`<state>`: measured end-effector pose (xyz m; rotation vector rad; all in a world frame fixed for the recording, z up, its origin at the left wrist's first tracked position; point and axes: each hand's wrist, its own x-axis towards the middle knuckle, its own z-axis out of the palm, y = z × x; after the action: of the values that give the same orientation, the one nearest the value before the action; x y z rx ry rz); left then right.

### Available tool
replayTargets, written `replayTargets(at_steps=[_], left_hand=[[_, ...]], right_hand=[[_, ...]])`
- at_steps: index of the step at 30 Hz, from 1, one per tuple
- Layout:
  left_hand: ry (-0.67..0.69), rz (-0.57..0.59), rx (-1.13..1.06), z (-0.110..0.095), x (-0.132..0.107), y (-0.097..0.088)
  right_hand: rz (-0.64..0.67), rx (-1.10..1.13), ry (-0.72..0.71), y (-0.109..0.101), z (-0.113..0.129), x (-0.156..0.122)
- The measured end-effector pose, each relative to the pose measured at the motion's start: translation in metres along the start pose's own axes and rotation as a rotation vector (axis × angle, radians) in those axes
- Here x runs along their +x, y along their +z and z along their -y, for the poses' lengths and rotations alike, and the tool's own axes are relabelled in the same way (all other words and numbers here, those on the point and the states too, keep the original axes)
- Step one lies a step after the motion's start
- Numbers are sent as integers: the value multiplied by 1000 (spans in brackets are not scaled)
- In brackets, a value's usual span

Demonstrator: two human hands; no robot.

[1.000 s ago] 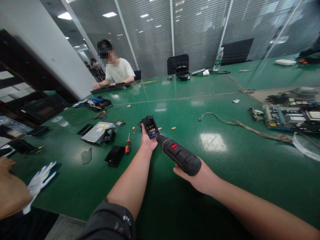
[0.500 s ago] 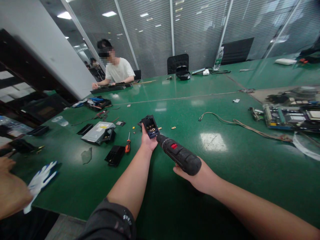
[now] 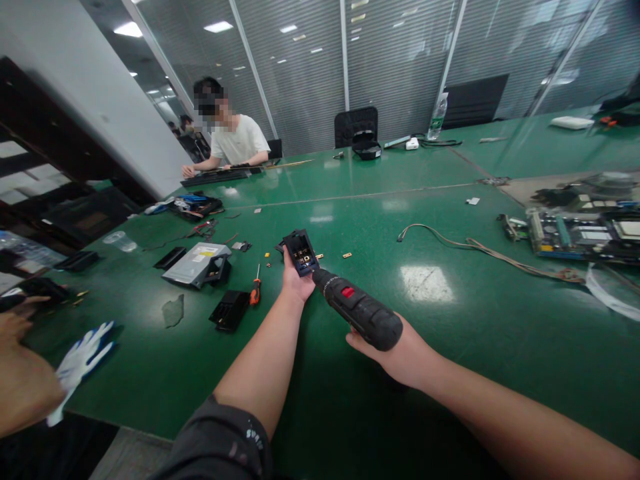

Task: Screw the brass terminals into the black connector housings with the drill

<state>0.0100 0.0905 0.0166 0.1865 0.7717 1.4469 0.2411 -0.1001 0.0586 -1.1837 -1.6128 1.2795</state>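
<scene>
My left hand is closed around a small black plastic housing with brass-coloured metal parts inside it. My right hand grips a black cordless drill with a red switch on top; its handle is hidden beneath the body. The drill's nose reaches the near right edge of the housing, and I cannot make out exactly where the bit sits. Small brass pieces lie just beyond. Left of my forearm rest an orange-handled screwdriver and an open black plastic case.
A grey metal drive lies to the left on the green table, with a white glove nearer. A co-worker's arm reaches in at far left; another person sits opposite. Cables and circuit boards occupy the right.
My hands, the drill and the housing stay almost in place. At the far left, the co-worker's hand has shifted slightly upward and a little to the right.
</scene>
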Motion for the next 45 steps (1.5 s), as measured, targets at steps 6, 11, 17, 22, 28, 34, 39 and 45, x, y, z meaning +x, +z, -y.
replayTargets(at_steps=[6, 11, 17, 22, 28, 34, 39, 45], left_hand=[[-7, 9, 3, 0, 0, -1], [6, 16, 6, 0, -1, -1], [0, 26, -5, 1, 1, -2], [10, 23, -3, 1, 1, -2], [4, 19, -2, 0, 1, -2], [5, 18, -2, 0, 2, -3], [6, 15, -3, 0, 1, -2], [5, 15, -4, 1, 0, -1]], right_hand=[[5, -6, -4, -1, 1, 0], [-3, 3, -8, 0, 2, 0], [-10, 3, -26, 2, 1, 1], [1, 5, -23, 0, 1, 0], [-3, 10, -13, 1, -2, 1], [14, 18, -2, 0, 1, 1], [-6, 8, -8, 0, 0, 0], [-9, -7, -29, 0, 0, 1]])
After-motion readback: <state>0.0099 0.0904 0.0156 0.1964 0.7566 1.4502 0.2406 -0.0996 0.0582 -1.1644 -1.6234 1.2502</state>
